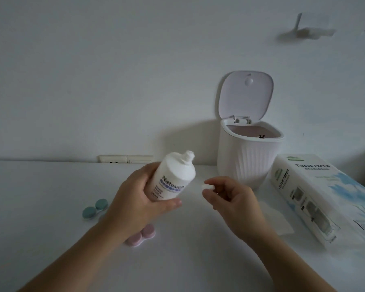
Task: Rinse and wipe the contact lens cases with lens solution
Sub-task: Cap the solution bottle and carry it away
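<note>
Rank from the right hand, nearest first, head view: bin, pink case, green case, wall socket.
From the right hand:
1. Bin, just behind it, to its right.
2. Pink case, front left, under the left wrist.
3. Wall socket, back left, and green case, far left: too close to call.

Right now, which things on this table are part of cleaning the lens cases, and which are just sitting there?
Part of the job:
- solution bottle, gripped by left hand
- its cap, pinched by right hand
- teal lens case
- pink lens case
- loose tissue sheet
- tissue paper pack

Just lying about:
- open-lidded bin
- wall socket
</note>
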